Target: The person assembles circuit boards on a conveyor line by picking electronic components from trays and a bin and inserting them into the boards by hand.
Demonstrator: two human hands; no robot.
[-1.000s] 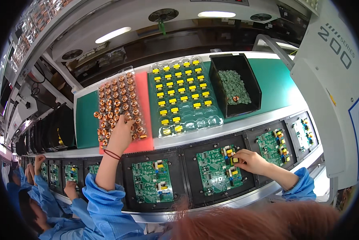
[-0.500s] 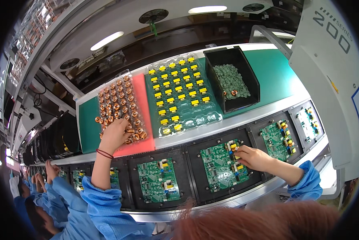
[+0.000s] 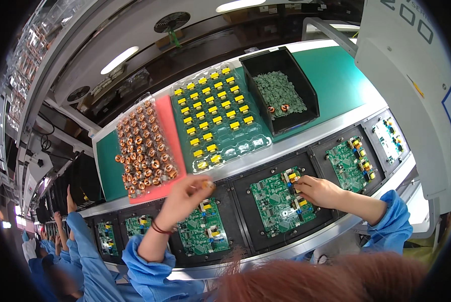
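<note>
Over the near edge of the table my left hand [image 3: 188, 195] is closed, with a small copper-wound coil [image 3: 210, 186] partly showing at its fingertips. My right hand [image 3: 320, 192] has its fingers pinched together on the component side of a green circuit board [image 3: 272, 205] seated in a black carrier frame; the fingertips hide what they touch. Below my left hand lies another green circuit board [image 3: 193, 236] with yellow parts. A clear tray of copper coils [image 3: 144, 146] rests on a pink sheet [image 3: 171, 132], up and left of that hand.
Beside the coils stands a clear tray of yellow transformers [image 3: 213, 109]. A black bin [image 3: 306, 103] contains green discs [image 3: 278, 90] and two coils. More boards [image 3: 350, 163] line the rail to the right. Co-workers' blue sleeves [image 3: 87, 251] show at left; a large white machine [image 3: 411, 75] stands at right.
My left hand has left the coil tray and moved right and nearer, carrying a coil. My right hand stays at the same board. The whole view has shifted slightly.
</note>
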